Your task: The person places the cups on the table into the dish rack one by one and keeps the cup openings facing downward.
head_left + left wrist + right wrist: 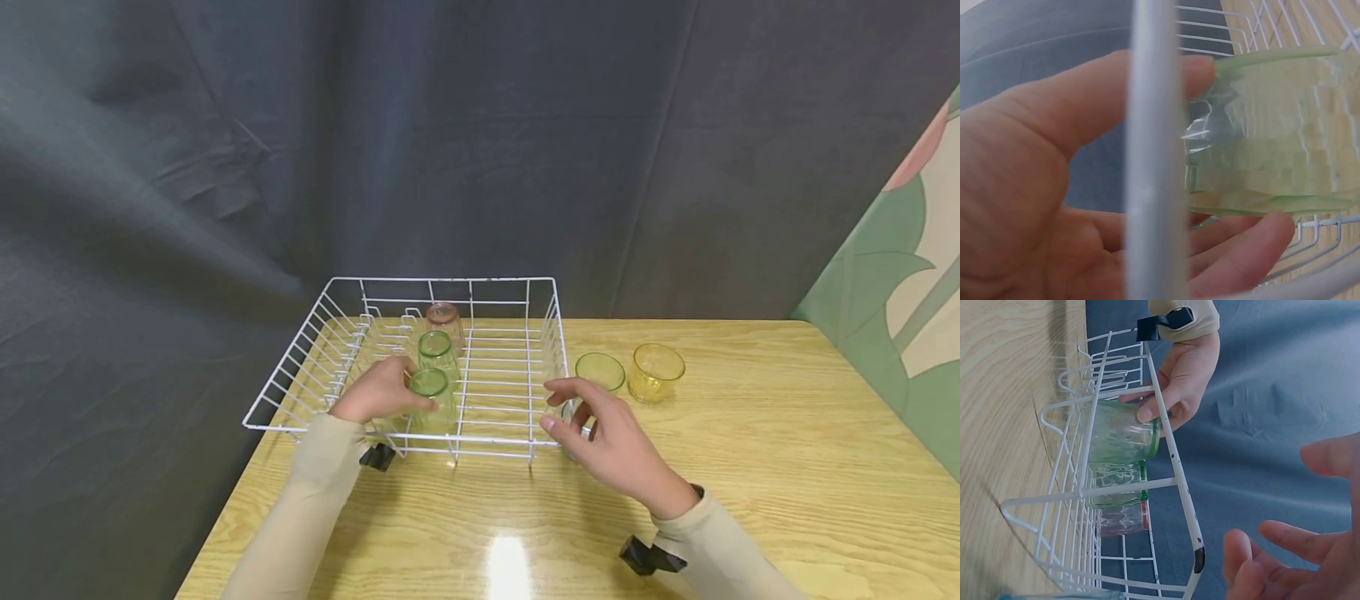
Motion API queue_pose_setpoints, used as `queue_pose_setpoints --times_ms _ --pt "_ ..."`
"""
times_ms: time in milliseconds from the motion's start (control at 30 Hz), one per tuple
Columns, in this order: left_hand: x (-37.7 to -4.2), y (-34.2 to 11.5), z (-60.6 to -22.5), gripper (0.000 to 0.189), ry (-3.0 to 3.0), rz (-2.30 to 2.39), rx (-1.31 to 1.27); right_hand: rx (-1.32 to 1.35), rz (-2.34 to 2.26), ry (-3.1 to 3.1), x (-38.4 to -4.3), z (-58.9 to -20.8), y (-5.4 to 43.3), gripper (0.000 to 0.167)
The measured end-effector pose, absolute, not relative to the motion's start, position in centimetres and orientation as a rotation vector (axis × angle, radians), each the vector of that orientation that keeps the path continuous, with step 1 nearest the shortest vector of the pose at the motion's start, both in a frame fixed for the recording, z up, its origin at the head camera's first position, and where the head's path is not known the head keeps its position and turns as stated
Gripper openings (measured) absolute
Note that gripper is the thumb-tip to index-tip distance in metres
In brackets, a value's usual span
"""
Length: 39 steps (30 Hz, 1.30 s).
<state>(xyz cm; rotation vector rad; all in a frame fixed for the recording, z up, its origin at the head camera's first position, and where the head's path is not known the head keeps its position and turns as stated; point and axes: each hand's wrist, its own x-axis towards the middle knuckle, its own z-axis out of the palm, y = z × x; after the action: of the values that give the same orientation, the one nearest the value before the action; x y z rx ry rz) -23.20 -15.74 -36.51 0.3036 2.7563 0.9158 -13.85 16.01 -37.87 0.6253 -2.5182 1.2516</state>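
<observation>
My left hand (386,390) holds a light green glass (433,404) near the front of a white wire dish rack (495,443). In the left wrist view the thumb lies along one side of this glass (1272,137) and the fingers along the other. Behind it in the rack stand a second green glass (437,354) and a pink glass (444,321), both mouth down in a row. My right hand (603,433) hovers by the rack's front right corner, fingers loosely bent and holding nothing. A clear, bluish-rimmed glass (1060,596) is mostly hidden behind it in the head view.
Right of the rack, a yellow-green glass (600,371) and a yellow glass (656,371) stand mouth up on the wooden table (750,433). Upright wire prongs line the rack's left part. A dark curtain (480,150) hangs behind the table.
</observation>
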Motion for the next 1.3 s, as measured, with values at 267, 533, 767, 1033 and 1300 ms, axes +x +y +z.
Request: queue_pose_setpoints --times_ms 267,533,767,1033,1300 --pt "-23.24 -15.95 -37.19 0.055 2.73 0.903 0.294 0.625 1.254 -2.529 -13.91 -37.86 16.03 0.038" --pt "-23.36 -15.87 -37.07 0.059 2.756 0.844 0.342 0.625 1.26 -2.529 -14.01 -37.99 16.1 0.037" --pt "-23.36 -15.92 -37.04 0.058 2.735 0.863 0.344 0.629 1.265 -2.544 -14.1 -38.07 16.08 0.034" --pt "-23.42 -16.1 -37.13 0.059 2.739 0.843 0.341 0.634 1.261 -2.542 -14.12 -38.14 16.06 0.035" --pt "-23.38 -16.18 -37.01 0.064 2.725 0.874 0.357 0.634 1.263 -2.548 -14.22 -38.23 16.09 0.034"
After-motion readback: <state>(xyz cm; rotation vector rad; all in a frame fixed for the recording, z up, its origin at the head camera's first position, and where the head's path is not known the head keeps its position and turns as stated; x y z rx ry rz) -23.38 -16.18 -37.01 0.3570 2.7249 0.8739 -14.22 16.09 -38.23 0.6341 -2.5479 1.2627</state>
